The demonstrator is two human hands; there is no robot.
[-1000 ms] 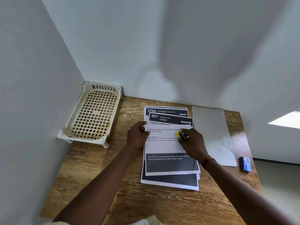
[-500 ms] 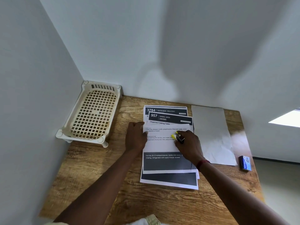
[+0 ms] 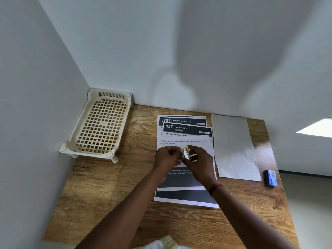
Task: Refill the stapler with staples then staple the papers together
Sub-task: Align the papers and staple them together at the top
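While right hand (image 3: 199, 163) clamps small stapler (image 3: 188, 154) mid-frame above papers (image 3: 185, 141), left hand (image 3: 167, 157) curls at its tip, grip unclear. Papers lie fanned. Blue staple box (image 3: 270, 177) lies well apart, right edge of surface (image 3: 125, 194). Likely opening stapler; loading, stapling both remain.

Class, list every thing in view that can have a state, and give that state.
stapler, held up, open or shut unclear.
papers, flat, fanned out.
blank sheet, flat, creased.
staple box, lying untouched.
basket, upright, empty.
left hand, pinches stapler.
right hand, grips stapler.
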